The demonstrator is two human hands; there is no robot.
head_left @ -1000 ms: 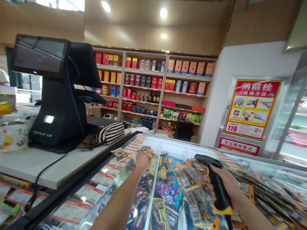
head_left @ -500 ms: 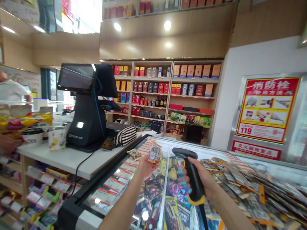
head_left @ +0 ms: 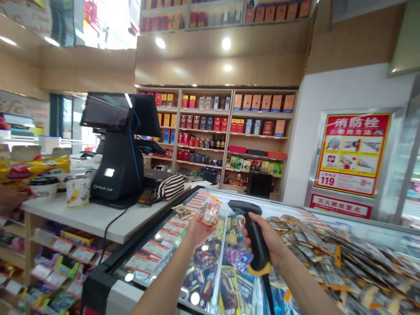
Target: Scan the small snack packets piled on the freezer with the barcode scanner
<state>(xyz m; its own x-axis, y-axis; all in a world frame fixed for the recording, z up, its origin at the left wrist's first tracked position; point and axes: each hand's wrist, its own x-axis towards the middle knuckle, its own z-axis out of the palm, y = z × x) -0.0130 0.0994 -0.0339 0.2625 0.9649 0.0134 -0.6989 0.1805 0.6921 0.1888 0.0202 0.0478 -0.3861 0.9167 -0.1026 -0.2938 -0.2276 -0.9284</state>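
My left hand (head_left: pixel 199 231) is closed on a small clear snack packet (head_left: pixel 211 211) with an orange top edge, held up over the glass-topped freezer (head_left: pixel 220 258). In my right hand (head_left: pixel 262 238) is a black and yellow barcode scanner (head_left: pixel 257 245), its handle gripped and its head pointing left toward the packet. The scanner's cable hangs down from the handle. Another small packet (head_left: pixel 183 211) lies on the glass just left of my left hand. Right of the scanner spreads a big heap of similar flat packets (head_left: pixel 328 253).
A black checkout terminal (head_left: pixel 114 162) stands on the white counter (head_left: pixel 108 221) at left, with paper cups (head_left: pixel 78 191) and a striped pouch (head_left: pixel 169 187) beside it. Red-striped price labels (head_left: pixel 149 258) line the freezer's left side. Shelves of boxed bottles (head_left: pixel 205 122) stand behind.
The packet in my left hand has turned, showing more of its clear face and orange edge. The view has shifted slightly right. A person at far left is largely out of sight.
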